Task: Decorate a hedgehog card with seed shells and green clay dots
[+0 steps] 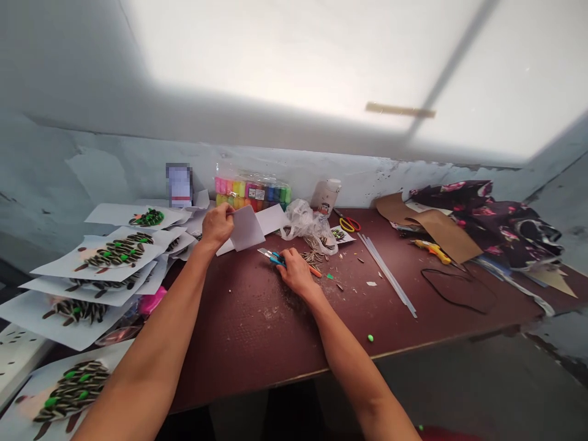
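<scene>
My left hand (217, 226) pinches the upper left edge of a folded sheet of white paper (248, 229), held up above the table near the back. Lower and to the right, my right hand (296, 269) is on a blue utility knife (274, 257), its fingers closed over the handle and its blade pointing left. The knife lies low, at the tabletop. Just beyond that hand are an orange pen-like stick (315, 271) and a heap of striped sunflower seeds (313, 252). Another white sheet (271, 218) lies behind the folded one.
Stacked paper sheets with seed-and-clay hedgehogs (117, 254) fill the left side. Along the back stand a phone (179, 185), a pack of coloured clay (252, 191), a plastic bag (303, 220) and a white bottle (328, 195). Scissors (349, 224), glue sticks (388, 275) and a glue gun (432, 250) lie rightward.
</scene>
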A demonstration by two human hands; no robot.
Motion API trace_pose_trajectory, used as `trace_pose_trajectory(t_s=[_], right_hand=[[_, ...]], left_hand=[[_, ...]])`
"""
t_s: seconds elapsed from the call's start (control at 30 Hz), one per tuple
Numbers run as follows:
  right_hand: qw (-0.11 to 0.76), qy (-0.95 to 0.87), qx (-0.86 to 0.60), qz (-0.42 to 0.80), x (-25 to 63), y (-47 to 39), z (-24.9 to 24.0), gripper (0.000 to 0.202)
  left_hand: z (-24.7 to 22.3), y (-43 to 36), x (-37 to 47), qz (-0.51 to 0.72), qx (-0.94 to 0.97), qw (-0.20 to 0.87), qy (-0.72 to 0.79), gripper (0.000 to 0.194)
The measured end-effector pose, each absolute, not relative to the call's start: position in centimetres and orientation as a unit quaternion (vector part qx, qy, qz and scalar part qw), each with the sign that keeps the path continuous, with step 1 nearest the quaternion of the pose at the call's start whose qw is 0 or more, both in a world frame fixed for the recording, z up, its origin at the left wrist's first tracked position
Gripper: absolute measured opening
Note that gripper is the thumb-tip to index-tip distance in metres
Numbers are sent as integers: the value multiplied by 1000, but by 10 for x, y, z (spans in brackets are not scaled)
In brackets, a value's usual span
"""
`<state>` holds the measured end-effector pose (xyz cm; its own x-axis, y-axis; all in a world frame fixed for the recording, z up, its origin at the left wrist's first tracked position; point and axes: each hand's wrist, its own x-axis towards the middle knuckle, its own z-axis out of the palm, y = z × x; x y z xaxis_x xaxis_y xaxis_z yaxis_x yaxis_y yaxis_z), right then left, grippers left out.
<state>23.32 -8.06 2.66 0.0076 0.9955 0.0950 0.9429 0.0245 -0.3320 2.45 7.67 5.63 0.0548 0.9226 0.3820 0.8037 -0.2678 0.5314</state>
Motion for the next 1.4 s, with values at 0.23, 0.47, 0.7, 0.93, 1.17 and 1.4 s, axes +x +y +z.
trace_pose_trajectory(t_s=[0.23, 0.47, 0.7, 0.93, 1.17, 1.4], right_hand=[[188, -689, -695, 82, 236, -80, 23, 23], [185, -686, -699, 85, 234, -78, 25, 24], [136, -710, -684, 93, 230, -84, 30, 23], [96, -699, -705, 67, 232, -84, 34, 25], [80, -708, -698, 67, 233, -85, 33, 26], [92, -713, -688, 96, 239, -86, 37, 29]], left_hand=[[52, 43, -4, 408, 617, 275, 614, 25], [43, 31, -21, 332, 667, 241, 622, 33], [11, 20, -6, 172, 745, 89, 638, 40], [-3, 24, -1, 184, 773, 54, 604, 45], [-7, 29, -4, 226, 779, 13, 584, 50], [-25, 19, 8, 210, 832, 104, 503, 36]])
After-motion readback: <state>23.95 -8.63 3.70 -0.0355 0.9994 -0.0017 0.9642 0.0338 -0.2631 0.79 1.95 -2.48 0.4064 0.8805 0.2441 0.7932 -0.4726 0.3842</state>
